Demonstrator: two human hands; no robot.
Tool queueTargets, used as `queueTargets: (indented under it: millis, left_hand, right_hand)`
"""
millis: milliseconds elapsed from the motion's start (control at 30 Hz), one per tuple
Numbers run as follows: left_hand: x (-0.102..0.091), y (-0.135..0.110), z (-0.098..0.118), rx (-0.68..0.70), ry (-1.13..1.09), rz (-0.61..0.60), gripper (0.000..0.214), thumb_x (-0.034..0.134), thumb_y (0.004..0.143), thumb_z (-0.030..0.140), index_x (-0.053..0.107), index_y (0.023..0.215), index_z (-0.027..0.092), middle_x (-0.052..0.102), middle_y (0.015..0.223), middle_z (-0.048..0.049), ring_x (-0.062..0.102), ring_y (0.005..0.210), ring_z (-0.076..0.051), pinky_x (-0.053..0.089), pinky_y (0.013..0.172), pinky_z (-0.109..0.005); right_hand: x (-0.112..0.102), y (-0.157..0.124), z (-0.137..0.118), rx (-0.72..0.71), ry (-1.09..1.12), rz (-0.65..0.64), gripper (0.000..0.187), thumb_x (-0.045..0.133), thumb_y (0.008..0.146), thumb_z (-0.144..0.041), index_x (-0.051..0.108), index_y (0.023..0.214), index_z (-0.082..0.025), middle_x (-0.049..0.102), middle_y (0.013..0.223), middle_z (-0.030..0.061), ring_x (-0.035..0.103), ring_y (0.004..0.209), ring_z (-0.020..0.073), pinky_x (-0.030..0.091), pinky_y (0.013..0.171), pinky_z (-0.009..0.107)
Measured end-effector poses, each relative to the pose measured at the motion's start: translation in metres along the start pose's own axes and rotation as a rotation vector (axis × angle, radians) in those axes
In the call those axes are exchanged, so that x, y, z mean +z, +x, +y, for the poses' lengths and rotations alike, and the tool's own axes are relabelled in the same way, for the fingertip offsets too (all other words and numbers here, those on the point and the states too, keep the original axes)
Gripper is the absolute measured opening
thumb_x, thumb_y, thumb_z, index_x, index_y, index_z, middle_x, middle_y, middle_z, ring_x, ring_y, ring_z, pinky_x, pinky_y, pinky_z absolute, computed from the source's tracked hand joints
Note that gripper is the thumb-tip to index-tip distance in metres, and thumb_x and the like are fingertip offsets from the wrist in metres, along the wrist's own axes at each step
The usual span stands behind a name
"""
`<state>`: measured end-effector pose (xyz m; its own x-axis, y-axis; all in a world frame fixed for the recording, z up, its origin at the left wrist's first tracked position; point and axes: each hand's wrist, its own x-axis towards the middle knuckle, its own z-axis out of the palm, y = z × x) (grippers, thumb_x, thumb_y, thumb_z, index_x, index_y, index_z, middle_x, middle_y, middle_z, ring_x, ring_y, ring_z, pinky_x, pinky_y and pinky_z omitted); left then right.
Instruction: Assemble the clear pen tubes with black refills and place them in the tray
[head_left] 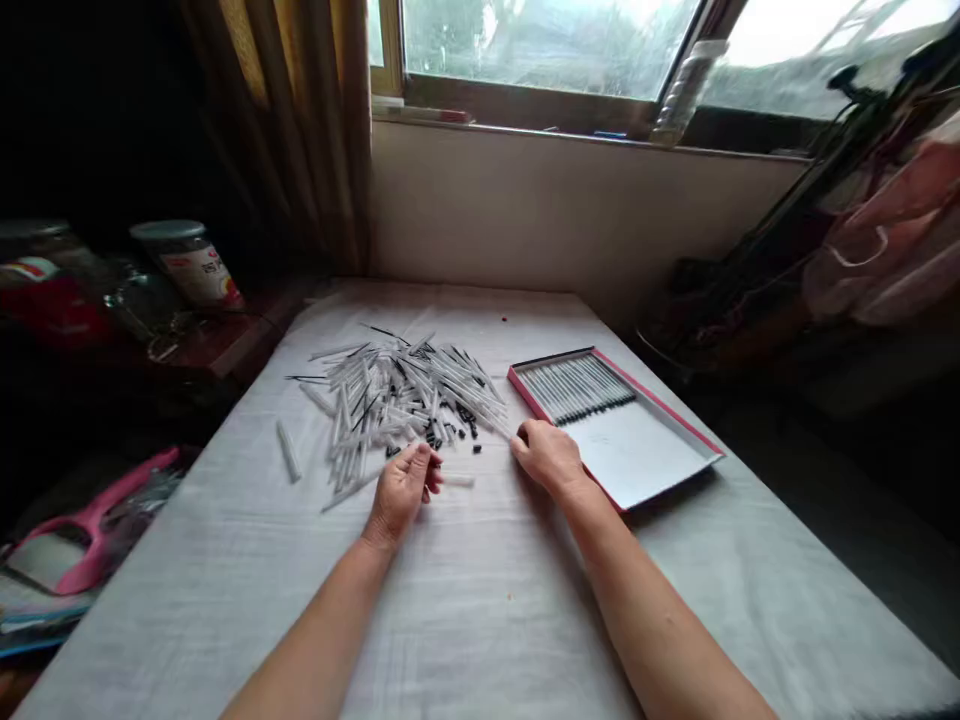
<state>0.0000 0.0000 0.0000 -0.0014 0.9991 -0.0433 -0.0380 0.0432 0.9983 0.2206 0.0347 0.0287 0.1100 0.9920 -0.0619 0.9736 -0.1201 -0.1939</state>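
Near the front of a loose pile of pen parts (pixel 360 410), my left hand (pixel 401 490) is closed. A translucent pen barrel (pixel 456 481) sticks out to the right from its fingers. My right hand (pixel 551 455) is curled beside the left edge of a shallow red-edged box (pixel 645 450), its fingertips low at the pile's right side. What those fingers hold, if anything, is hidden. The pile mixes clear barrels, thin dark refills and small black caps (pixel 466 412). Inside the box, a row of pens (pixel 577 385) with black ends fills the far part; its near part shows bare white.
A white cloth (pixel 465 620) covers the table. One barrel (pixel 288 452) lies apart at left. Beyond the left edge are a lidded jar (pixel 193 262) and a pink-handled item (pixel 97 530). A wall and window stand behind; clothes (pixel 892 230) hang at right.
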Motion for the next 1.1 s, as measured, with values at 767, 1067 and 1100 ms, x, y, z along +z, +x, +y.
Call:
queueTargets:
  millis: [767, 1067, 1100]
  left_hand:
    - [-0.022, -0.009, 0.002, 0.862, 1.18, 0.004, 0.031, 0.04, 0.098, 0.031, 0.065, 0.109, 0.018, 0.072, 0.089, -0.007, 0.067, 0.076, -0.019, 0.051, 0.068, -0.028]
    - [-0.042, -0.01, -0.005, 0.533, 0.891, 0.079, 0.03, 0.043, 0.094, 0.034, 0.063, 0.112, 0.02, 0.075, 0.093, -0.0061, 0.072, 0.083, -0.02, 0.055, 0.075, -0.028]
    - [-0.042, -0.01, -0.004, 0.5, 0.866, 0.07, 0.03, 0.044, 0.093, 0.034, 0.063, 0.111, 0.021, 0.075, 0.092, -0.0055, 0.072, 0.082, -0.02, 0.055, 0.075, -0.028]
  right_hand:
    - [0.026, -0.034, -0.017, -0.193, 1.401, 0.062, 0.033, 0.064, 0.077, -0.042, 0.07, 0.094, -0.015, 0.07, 0.07, 0.0043, 0.06, 0.053, 0.0122, 0.042, 0.045, 0.021]
    - [0.022, 0.011, -0.031, -0.221, 0.552, 0.183, 0.022, 0.055, 0.084, -0.029, 0.074, 0.091, -0.022, 0.074, 0.093, 0.0054, 0.066, 0.082, 0.0181, 0.048, 0.074, 0.027]
    - [0.019, 0.013, -0.037, -0.215, 0.41, 0.16, 0.022, 0.055, 0.085, -0.03, 0.075, 0.092, -0.024, 0.073, 0.097, 0.0049, 0.066, 0.085, 0.0182, 0.047, 0.076, 0.026]
